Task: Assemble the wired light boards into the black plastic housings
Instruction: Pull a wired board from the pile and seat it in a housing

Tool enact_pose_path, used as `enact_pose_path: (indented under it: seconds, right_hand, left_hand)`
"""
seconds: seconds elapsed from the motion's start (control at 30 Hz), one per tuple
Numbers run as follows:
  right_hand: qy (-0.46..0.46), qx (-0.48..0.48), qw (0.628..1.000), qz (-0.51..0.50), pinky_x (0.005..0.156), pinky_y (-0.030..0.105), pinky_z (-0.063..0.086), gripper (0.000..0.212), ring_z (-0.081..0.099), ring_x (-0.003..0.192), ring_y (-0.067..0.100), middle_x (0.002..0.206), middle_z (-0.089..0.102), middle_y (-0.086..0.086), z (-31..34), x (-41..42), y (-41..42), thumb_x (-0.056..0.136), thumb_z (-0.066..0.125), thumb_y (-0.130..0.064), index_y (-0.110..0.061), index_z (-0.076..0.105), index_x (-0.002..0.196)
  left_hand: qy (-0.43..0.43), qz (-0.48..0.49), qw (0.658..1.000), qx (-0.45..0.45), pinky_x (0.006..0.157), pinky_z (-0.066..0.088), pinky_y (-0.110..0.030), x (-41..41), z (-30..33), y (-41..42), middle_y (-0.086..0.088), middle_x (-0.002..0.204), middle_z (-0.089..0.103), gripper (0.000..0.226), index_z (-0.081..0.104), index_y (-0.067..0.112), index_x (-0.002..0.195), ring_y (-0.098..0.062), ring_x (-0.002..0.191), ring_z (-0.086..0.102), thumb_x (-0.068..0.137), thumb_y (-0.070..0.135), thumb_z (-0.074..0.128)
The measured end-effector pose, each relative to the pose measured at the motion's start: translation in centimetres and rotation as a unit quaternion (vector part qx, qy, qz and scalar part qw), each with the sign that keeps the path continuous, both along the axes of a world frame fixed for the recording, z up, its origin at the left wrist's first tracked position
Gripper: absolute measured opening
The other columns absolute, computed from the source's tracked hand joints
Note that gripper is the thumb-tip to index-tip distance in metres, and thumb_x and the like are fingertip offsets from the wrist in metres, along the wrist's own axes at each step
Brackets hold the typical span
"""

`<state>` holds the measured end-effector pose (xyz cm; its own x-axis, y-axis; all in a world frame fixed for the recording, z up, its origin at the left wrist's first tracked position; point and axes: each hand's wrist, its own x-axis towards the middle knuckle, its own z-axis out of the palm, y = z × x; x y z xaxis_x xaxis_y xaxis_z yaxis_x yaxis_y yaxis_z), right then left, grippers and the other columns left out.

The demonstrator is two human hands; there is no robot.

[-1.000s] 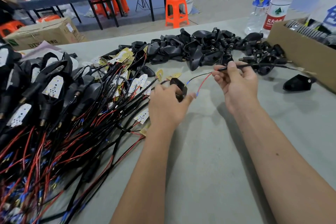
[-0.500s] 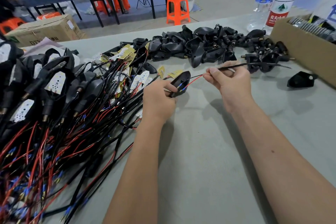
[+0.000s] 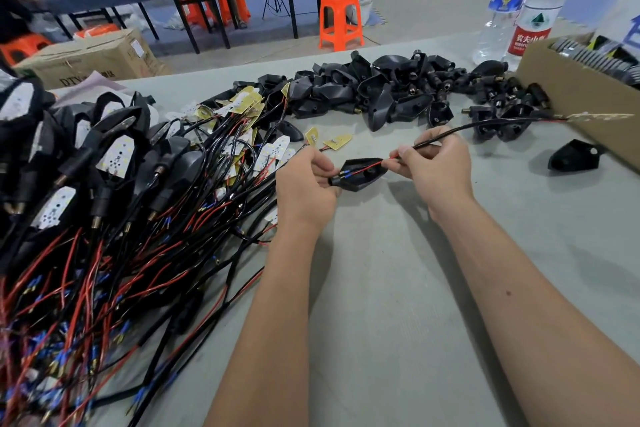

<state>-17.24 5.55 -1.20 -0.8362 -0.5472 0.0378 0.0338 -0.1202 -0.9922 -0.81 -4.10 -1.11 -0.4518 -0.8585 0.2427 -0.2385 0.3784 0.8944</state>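
My left hand point(image 3: 306, 185) grips a black plastic housing point(image 3: 360, 177) by its narrow end, just above the grey table. A red and a blue lead run inside the housing's hollow. My right hand point(image 3: 434, 163) pinches the black cable point(image 3: 485, 123) right where the leads leave it. The cable stretches to the right, and its light board point(image 3: 601, 117) hangs blurred at the far end. A heap of bare housings point(image 3: 381, 90) lies behind my hands. Loose wired boards point(image 3: 270, 152) lie to the left of them.
A big pile of assembled lights with red and black wires point(image 3: 104, 218) covers the table's left side. A cardboard box point(image 3: 571, 94) stands at the right, two water bottles point(image 3: 530, 3) behind it. One lone housing point(image 3: 575, 157) lies near the box.
My left hand has turned the housing's hollow side up, and my right hand has come closer, feeding the red and blue leads into it. The trailing cable swung to the right.
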Motion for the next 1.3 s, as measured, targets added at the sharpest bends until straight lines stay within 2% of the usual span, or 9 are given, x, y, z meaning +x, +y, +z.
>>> enact_pose_path:
  seconds: [0.13, 0.27, 0.4, 0.53, 0.63, 0.73, 0.93, 1.17, 1.3]
  right_hand:
    - [0.005, 0.004, 1.0, 0.022, 0.088, 0.048, 0.062, 0.02, 0.078, 0.074, 0.032, 0.081, 0.078, 0.013, 0.1, 0.1, 0.2, 0.093, 0.06, 0.003, -0.013, 0.048, 0.093]
    - [0.031, 0.017, 0.999, 0.007, 0.081, 0.041, 0.063, 0.021, 0.078, 0.073, 0.03, 0.083, 0.077, 0.014, 0.5, 0.2, 0.2, 0.093, 0.059, 0.003, -0.014, 0.049, 0.092]
    - [0.063, 0.025, 0.998, -0.005, 0.069, 0.03, 0.062, 0.022, 0.078, 0.07, 0.027, 0.083, 0.077, 0.014, 0.7, 0.4, 0.3, 0.094, 0.059, 0.004, -0.015, 0.049, 0.091]
    - [0.07, 0.026, 0.997, 0.004, 0.07, 0.031, 0.063, 0.022, 0.078, 0.07, 0.028, 0.081, 0.077, 0.013, 0.7, 0.4, 0.3, 0.094, 0.058, 0.004, -0.015, 0.048, 0.091]
    - [0.035, 0.002, 0.999, 0.019, 0.074, 0.032, 0.062, 0.021, 0.078, 0.072, 0.03, 0.081, 0.078, 0.013, 1.0, 0.6, 0.3, 0.095, 0.059, 0.005, -0.013, 0.048, 0.092]
    - [0.011, -0.034, 0.999, 0.037, 0.071, 0.028, 0.062, 0.021, 0.078, 0.074, 0.033, 0.08, 0.077, 0.015, 1.4, 0.6, 0.6, 0.095, 0.059, 0.006, -0.011, 0.047, 0.093]
    - [0.045, -0.015, 0.997, 0.068, 0.083, 0.04, 0.063, 0.019, 0.078, 0.075, 0.034, 0.08, 0.077, 0.018, 1.2, 0.5, 0.5, 0.097, 0.058, 0.006, -0.009, 0.047, 0.095]
    - [0.063, -0.05, 0.991, 0.108, 0.069, 0.029, 0.061, 0.024, 0.074, 0.068, 0.028, 0.079, 0.076, 0.014, 1.2, 0.3, 0.7, 0.1, 0.054, 0.009, -0.012, 0.046, 0.094]
    - [0.073, -0.067, 0.986, 0.133, 0.068, 0.027, 0.058, 0.026, 0.07, 0.067, 0.026, 0.078, 0.075, 0.011, 1.5, 0.2, 0.8, 0.101, 0.052, 0.011, -0.014, 0.046, 0.093]
  left_hand:
    - [0.0, 0.011, 1.0, 0.009, 0.07, 0.059, -0.021, 0.1, 0.1, 0.1, 0.0, 0.081, 0.069, 0.039, 0.061, 0.01, 0.088, -0.009, 0.069, 0.069, 0.068, -0.02, 0.076]
    - [0.003, 0.016, 1.0, 0.01, 0.066, 0.057, -0.016, 0.2, 0.3, -0.1, 0.001, 0.079, 0.067, 0.039, 0.062, 0.011, 0.088, 0.0, 0.062, 0.065, 0.068, -0.019, 0.078]
    - [0.009, 0.024, 1.0, 0.008, 0.068, 0.059, -0.021, 0.2, 0.2, -0.1, -0.001, 0.081, 0.069, 0.04, 0.062, 0.013, 0.087, -0.007, 0.066, 0.067, 0.068, -0.018, 0.079]
    - [0.013, 0.032, 0.999, 0.009, 0.068, 0.059, -0.021, 0.3, 0.0, -0.3, -0.003, 0.082, 0.069, 0.041, 0.062, 0.014, 0.085, -0.011, 0.069, 0.069, 0.067, -0.018, 0.08]
    - [0.006, 0.024, 1.0, -0.002, 0.067, 0.059, -0.019, 0.3, 0.0, -0.3, -0.001, 0.08, 0.069, 0.041, 0.063, 0.016, 0.083, -0.004, 0.066, 0.067, 0.067, -0.017, 0.081]
    - [0.001, 0.025, 1.0, -0.006, 0.067, 0.058, -0.017, 0.3, 0.0, -0.3, 0.0, 0.08, 0.069, 0.041, 0.063, 0.017, 0.083, -0.003, 0.066, 0.066, 0.067, -0.016, 0.082]
    - [0.021, 0.034, 0.999, 0.009, 0.07, 0.057, -0.016, 0.5, 0.2, -0.4, -0.002, 0.082, 0.072, 0.039, 0.065, 0.018, 0.082, 0.001, 0.068, 0.068, 0.068, -0.014, 0.082]
    - [0.024, 0.045, 0.998, 0.029, 0.071, 0.057, -0.015, 0.5, 0.1, -0.4, 0.001, 0.08, 0.07, 0.037, 0.067, 0.013, 0.086, 0.004, 0.064, 0.065, 0.068, -0.017, 0.08]
    - [0.023, 0.042, 0.998, 0.033, 0.071, 0.056, -0.014, 0.6, 0.2, -0.4, 0.0, 0.082, 0.071, 0.037, 0.068, 0.011, 0.087, 0.003, 0.066, 0.066, 0.068, -0.018, 0.08]
